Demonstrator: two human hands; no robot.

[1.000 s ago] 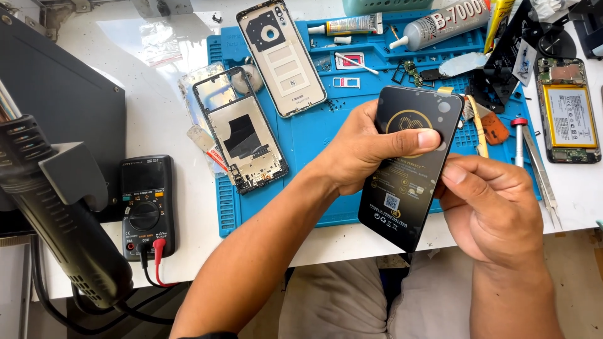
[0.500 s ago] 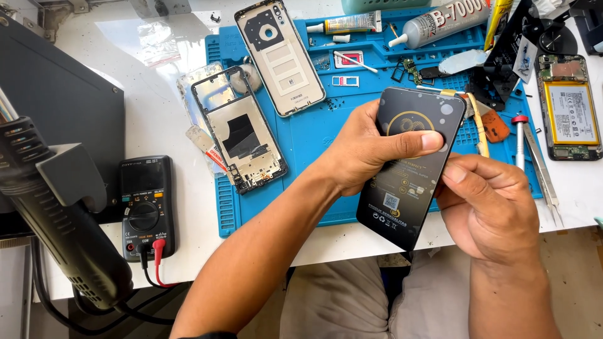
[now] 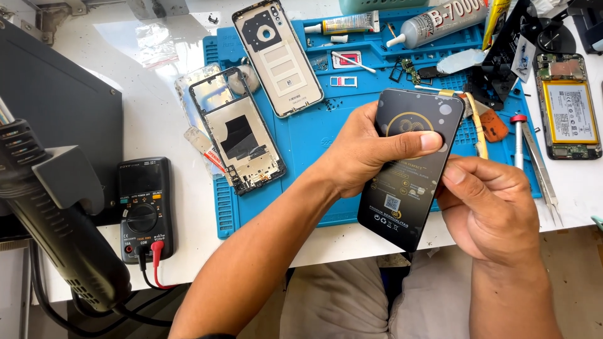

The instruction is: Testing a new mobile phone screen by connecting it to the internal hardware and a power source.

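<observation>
A black phone screen panel (image 3: 402, 188) with a gold ring print and small labels is held upright-tilted over the front edge of a blue work mat (image 3: 326, 135). My left hand (image 3: 358, 154) grips its left edge, thumb lying across the face. My right hand (image 3: 487, 210) pinches the panel's right edge with thumb and fingers. Beside them on the mat lie a bare phone frame (image 3: 242, 135) and a pale back cover (image 3: 276, 53).
A black multimeter (image 3: 143, 207) with red and black leads sits at left beside a hot-air gun (image 3: 56, 220). Glue tubes (image 3: 433, 22), a red-capped screwdriver (image 3: 518, 141), tweezers (image 3: 543, 179) and an opened phone with battery (image 3: 568, 107) lie at right.
The panel and both hands have shifted very slightly; my right thumb has slid a little along the panel's right edge. The grip is the same.
</observation>
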